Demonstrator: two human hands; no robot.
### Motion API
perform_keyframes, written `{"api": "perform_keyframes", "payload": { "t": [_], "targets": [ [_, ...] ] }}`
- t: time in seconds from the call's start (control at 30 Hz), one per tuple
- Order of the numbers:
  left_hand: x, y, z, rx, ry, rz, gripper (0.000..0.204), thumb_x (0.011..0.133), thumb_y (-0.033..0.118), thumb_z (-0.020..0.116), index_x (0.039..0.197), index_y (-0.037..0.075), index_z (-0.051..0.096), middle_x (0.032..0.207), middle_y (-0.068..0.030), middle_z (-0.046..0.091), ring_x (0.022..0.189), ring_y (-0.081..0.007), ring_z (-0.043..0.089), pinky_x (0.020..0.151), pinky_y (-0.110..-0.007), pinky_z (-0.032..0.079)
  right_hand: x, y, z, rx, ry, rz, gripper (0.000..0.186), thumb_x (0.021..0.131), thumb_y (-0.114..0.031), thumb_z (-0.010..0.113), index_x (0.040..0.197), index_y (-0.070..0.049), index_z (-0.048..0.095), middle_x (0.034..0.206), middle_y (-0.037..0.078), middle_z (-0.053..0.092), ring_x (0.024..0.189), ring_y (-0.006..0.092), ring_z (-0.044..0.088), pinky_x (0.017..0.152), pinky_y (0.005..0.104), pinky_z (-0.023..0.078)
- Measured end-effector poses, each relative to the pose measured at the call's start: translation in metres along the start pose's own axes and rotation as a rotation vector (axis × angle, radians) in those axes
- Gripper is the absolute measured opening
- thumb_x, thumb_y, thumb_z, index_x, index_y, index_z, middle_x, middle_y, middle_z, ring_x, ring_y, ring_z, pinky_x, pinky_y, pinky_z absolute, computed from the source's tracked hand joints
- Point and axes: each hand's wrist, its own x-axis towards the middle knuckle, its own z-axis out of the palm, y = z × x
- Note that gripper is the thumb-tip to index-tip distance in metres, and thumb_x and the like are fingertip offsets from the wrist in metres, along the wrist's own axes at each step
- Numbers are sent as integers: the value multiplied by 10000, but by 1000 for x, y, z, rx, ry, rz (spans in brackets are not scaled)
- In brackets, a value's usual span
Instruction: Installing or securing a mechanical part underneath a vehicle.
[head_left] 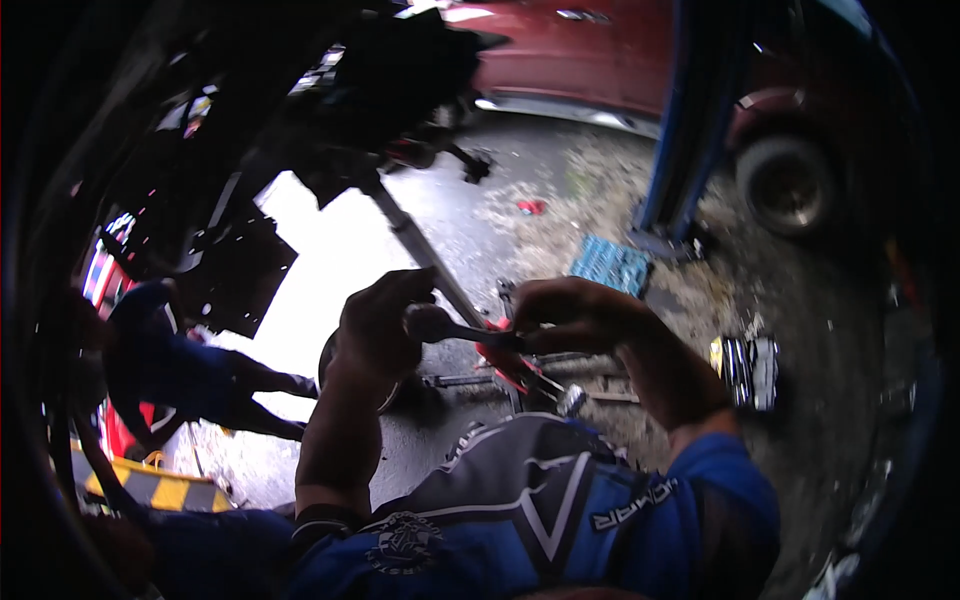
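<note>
My right hand (575, 315) grips the handle of a metal ratchet wrench (445, 327), held level in front of my chest. My left hand (378, 325) is curled at the wrench's round head, its fingers touching it. Both forearms rise from my blue and grey shirt at the bottom of the view. Just beyond the hands a grey metal rod (420, 245) slants up toward the dark underside of a raised vehicle (330, 90).
A person in blue (170, 365) crouches at the left by a yellow-and-black striped ramp (165, 490). On the wet concrete floor lie a blue crate (610, 265), a socket set (748, 370) and red-handled tools (510, 372). A red car (590, 50) and blue lift post (690, 130) stand behind.
</note>
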Motion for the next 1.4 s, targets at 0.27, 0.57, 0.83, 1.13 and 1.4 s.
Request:
{"api": "perform_keyframes", "payload": {
  "t": [0.27,0.57,0.83,1.13,1.4],
  "targets": [
    [-35,-49,24,32,-146,-154,223,912,36,547,1095,-17,662,928,-138,704,846,-197,685,775,-302,524,57,-3,42,241,111,538,455,933,-457,606,951,-3,638,745,31,528,686,157,500,573,324,471],
    [-55,-39,-25,-70,-108,114,209,910,82,563,1061,-7,678,1031,-174,677,977,-256,658,841,-359,522,127,-91,136,-509,202,351,333,910,-344,605,985,-24,662,874,88,669,777,190,653,643,330,560],
    [-73,-18,-42,415,529,-2,133,907,66,548,941,-20,644,1033,-180,628,1032,-304,603,822,-385,522,114,-121,29,-966,121,-670,83,793,-136,738,850,-104,687,755,61,599,724,266,596,627,396,478],
    [-126,-36,-98,-457,1081,-346,383,860,5,644,1220,-71,537,892,-99,631,700,-142,617,617,-254,522,194,-151,-61,-1592,386,-540,212,895,-241,650,1040,-91,688,990,133,671,894,275,668,740,380,548],
    [-81,-58,-153,-852,1153,130,358,928,62,606,1253,-49,505,1056,-192,663,831,-227,691,708,-319,584,222,-142,-71,-1837,298,-311,466,854,-223,690,1274,-65,567,1305,177,548,1236,310,509,1061,425,383]
  ]
}}
